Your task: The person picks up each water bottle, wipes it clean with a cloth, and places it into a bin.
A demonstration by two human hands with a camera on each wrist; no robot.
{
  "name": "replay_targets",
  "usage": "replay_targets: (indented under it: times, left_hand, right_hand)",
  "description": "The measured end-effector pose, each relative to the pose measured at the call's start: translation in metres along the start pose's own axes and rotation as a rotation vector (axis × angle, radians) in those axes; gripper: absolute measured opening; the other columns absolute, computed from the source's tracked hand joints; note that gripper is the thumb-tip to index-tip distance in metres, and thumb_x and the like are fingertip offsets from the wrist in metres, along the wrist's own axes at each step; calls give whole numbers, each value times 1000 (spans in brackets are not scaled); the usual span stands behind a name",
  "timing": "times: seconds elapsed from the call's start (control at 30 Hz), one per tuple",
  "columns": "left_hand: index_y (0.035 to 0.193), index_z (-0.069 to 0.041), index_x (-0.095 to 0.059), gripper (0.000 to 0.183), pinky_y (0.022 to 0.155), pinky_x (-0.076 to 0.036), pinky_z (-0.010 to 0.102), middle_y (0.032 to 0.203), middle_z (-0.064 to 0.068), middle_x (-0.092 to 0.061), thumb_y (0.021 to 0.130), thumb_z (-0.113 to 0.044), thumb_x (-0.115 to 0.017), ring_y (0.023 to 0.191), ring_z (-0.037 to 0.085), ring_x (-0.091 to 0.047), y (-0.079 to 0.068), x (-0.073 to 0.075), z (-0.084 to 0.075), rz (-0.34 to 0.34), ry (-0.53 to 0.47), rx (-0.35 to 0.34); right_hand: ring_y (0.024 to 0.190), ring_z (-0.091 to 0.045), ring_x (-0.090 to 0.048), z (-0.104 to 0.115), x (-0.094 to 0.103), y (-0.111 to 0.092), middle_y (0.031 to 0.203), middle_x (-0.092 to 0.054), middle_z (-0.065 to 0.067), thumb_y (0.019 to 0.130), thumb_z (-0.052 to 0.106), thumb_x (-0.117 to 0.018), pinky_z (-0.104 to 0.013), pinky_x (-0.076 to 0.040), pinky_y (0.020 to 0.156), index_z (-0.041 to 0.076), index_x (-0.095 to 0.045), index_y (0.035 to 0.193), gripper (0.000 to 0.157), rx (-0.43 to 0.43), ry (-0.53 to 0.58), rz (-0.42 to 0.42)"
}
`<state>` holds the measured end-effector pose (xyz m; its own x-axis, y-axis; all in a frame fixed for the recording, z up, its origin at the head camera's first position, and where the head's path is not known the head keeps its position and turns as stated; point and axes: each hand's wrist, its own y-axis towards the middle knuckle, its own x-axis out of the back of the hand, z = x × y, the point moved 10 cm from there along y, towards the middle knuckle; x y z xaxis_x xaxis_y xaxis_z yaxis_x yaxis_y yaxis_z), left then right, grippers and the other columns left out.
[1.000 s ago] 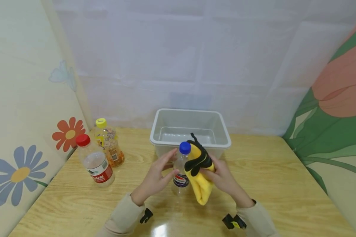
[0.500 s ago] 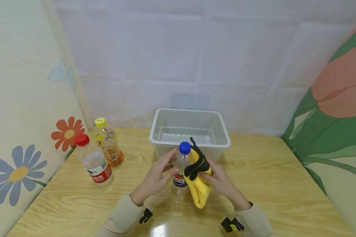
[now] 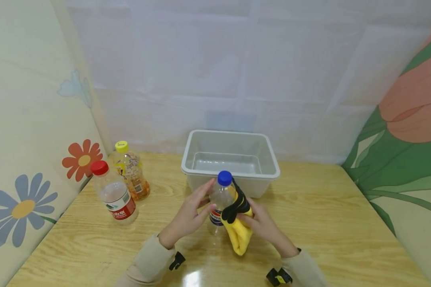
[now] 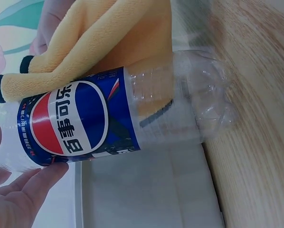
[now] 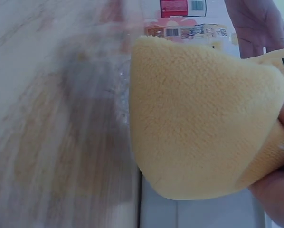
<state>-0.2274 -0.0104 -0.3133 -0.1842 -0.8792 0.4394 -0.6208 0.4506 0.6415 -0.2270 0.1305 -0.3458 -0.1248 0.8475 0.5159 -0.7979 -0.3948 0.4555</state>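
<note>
An upright clear plastic Pepsi bottle (image 3: 215,217) with a blue cap stands on the table in front of the grey bin. My left hand (image 3: 189,215) holds its left side, fingers and thumb about the upper body. The blue label (image 4: 80,121) shows in the left wrist view. My right hand (image 3: 262,225) grips a folded yellow cloth (image 3: 238,237) with black edging, which lies against the bottle's right side. In the right wrist view the fuzzy cloth (image 5: 203,118) hides most of the bottle.
A light grey plastic bin (image 3: 233,137) stands at the back middle against the white wall. On the left are a red-capped bottle (image 3: 118,203) with a red and white label and a yellow-capped bottle (image 3: 131,171) with some orange liquid.
My right hand has moved a little left and down with the cloth, bringing it closer across the bottle's label. The left hand and the bottle have stayed nearly in place.
</note>
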Motion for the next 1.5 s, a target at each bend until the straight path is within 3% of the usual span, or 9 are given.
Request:
replay_targets:
  times: [0.3,0.67,0.9,1.1,1.4,1.5]
  left_hand:
    - [139,6,-27,61,81,-51,30,134,24,-38,85,4,-57,113,37,-49,-2,-1,-2,-18,26,-15]
    - [133,16,-28,65,82,-51,38,133,31,-35,79,7,-62,111,43,-47,0,-3,1,-53,29,47]
    - [137,0,-34,68,82,-52,34,136,18,-41,79,-10,-69,114,32,-49,2,-1,3,-116,18,129]
    - [133,-3,-40,68,76,-54,31,128,15,-49,76,-23,-73,107,27,-54,6,2,0,-177,107,148]
    - [132,-4,-41,67,75,-54,28,124,15,-49,78,-26,-72,105,26,-53,7,1,0,-157,115,154]
    - [133,-6,-41,66,76,-54,28,121,14,-47,78,-26,-72,104,25,-51,7,1,2,-143,112,164]
  right_hand:
    - [82,-12,-59,-3,-9,-4,101,-63,-19,79,-7,-62,-30,-54,70,-7,-49,121,44,33,11,33]
    - [87,-19,-60,-16,-17,-8,109,-61,-22,84,-3,-60,-31,-53,76,-7,-43,129,49,-56,-13,82]
    - [85,-12,-58,-10,-15,-8,107,-62,-21,82,-5,-60,-30,-53,73,-7,-44,128,48,-20,-24,65]
    - [90,-20,-60,1,-12,-9,110,-60,-22,80,-7,-63,-35,-53,78,-9,-44,127,50,21,-63,45]
    - [92,-17,-59,-8,-8,-13,110,-61,-20,83,-1,-62,-34,-52,80,-6,-46,126,47,-51,-58,51]
    - [90,-17,-59,-8,-4,-14,109,-61,-21,81,-2,-63,-33,-52,79,-7,-48,124,46,-41,-68,34]
